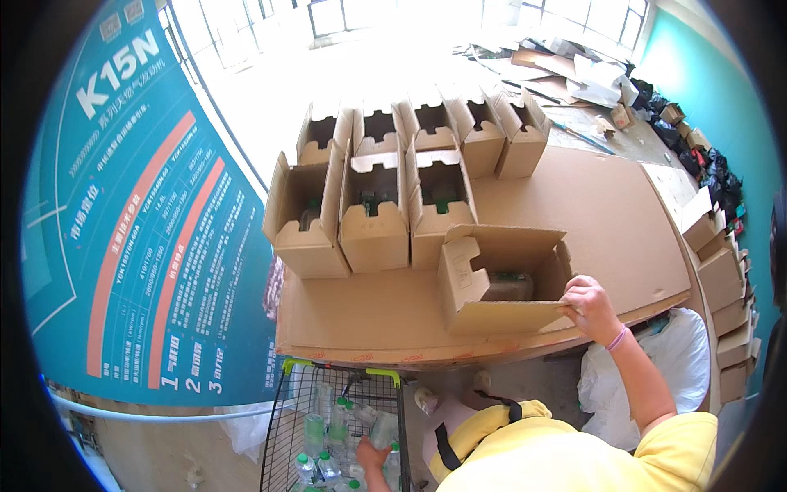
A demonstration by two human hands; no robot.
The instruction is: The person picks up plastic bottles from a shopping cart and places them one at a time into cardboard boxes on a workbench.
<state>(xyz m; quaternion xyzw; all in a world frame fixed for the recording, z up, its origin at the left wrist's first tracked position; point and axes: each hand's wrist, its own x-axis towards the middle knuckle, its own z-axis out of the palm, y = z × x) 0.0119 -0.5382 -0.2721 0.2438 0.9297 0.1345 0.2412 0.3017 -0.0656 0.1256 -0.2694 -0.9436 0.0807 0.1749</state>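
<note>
My right hand (590,307) is closed on the near right corner of an open cardboard box (502,318), at the table's front edge. A clear bottle (509,287) lies inside this box. Down at the left, my left hand (374,454) is inside a black wire cart (279,426) and closed around a clear plastic bottle (383,430). Around it are several more clear bottles with green caps, among them one bottle (329,466) near the hand. The fingers of my left hand are partly hidden.
Several open cardboard boxes (374,238) stand in two rows at the table's back left, some with bottles inside. Flat cardboard (590,213) covers the table. A blue banner (156,246) rises at left. A white sack (607,385) sits at right, near stacked cardboard (725,303).
</note>
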